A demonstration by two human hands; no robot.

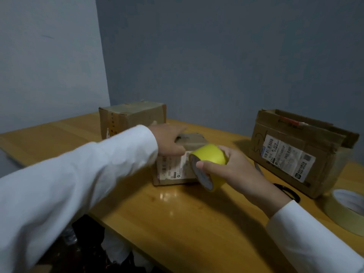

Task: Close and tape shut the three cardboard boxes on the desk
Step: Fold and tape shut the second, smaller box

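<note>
A small cardboard box [194, 141] with a white label lies in the middle of the wooden desk [177, 211]. My left hand [169, 139] rests on its top with the fingers pressing down. My right hand [230, 166] grips a roll of yellow tape [209, 155] against the box's right front corner. A closed, taped box [132, 117] stands behind at the back left. A larger box [299, 152] with a shipping label stands at the right, its top flaps partly raised.
A second, pale tape roll [346, 211] lies at the desk's right edge. A black object [289, 192], partly hidden by my right wrist, lies in front of the large box. Blue-grey walls close the desk's back. Dark clutter sits below the desk's left front edge.
</note>
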